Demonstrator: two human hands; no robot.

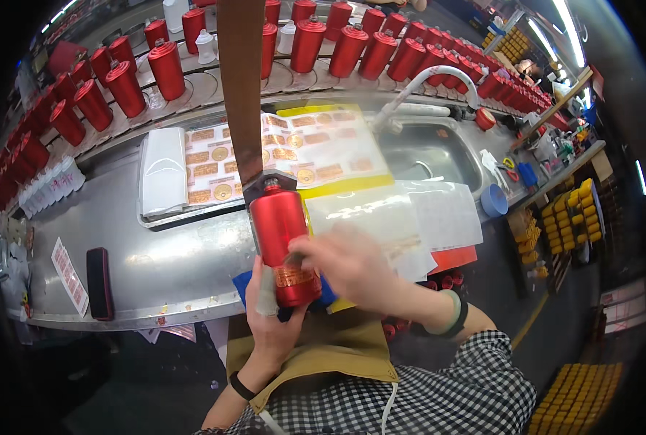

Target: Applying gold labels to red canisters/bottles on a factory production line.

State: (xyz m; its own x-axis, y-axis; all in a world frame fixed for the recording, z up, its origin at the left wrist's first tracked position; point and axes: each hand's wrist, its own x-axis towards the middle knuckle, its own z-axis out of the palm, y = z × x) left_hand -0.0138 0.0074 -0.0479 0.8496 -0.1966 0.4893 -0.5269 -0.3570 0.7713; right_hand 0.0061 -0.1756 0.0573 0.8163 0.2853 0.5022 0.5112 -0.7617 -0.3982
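A glossy red bottle lies tilted toward me, its neck end against a dark holder on an upright brown bar. Around its near end closes my left hand, with a greyish-white piece at the thumb, perhaps a cloth or finger cover. A gold-printed label sits on the bottle close to that end. My right hand is blurred by motion, its fingers pinched together at the bottle's right side above the label. A small dark bit shows at the fingertips, too smeared to name.
Label sheets lie on a tray at the bench's middle, a sink to their right. Behind, several red bottles stand on a curved conveyor. A phone and label strip lie left. The brown bar rises in front.
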